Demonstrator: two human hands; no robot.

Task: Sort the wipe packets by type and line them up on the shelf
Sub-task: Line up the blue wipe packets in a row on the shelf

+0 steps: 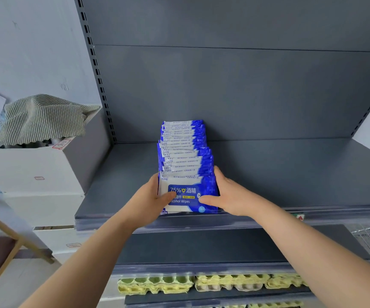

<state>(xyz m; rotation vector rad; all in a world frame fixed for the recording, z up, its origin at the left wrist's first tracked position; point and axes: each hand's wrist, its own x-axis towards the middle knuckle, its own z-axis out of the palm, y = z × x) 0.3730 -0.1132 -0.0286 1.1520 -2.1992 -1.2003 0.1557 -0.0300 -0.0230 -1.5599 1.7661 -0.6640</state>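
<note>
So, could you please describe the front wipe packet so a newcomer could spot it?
On the grey shelf, blue packets run front to back. The front packet sits between the left hand and right hand; it alone shows its face, reading Alcohol Wipes.

Packets, held between left hand and right hand: thin plastic film, glossy, printed blue and white, crinkled at the sealed edges.
Shelf under both hands: sheet metal, grey paint, matt, smooth.
Back panel beyond the hands: same matt grey metal.
Strip on the shelf edge just below the hands: clear plastic, shiny.
Cloth well left of the left hand: woven, striped, ribbed, matt.
Box beneath the cloth: white, matt, smooth, looks like card.
Egg trays below the hands: moulded paper pulp, rough, dull.
Frame far lower left: pale wood, smooth.
Basket lower right of the right hand: metal wire, bright.
</note>
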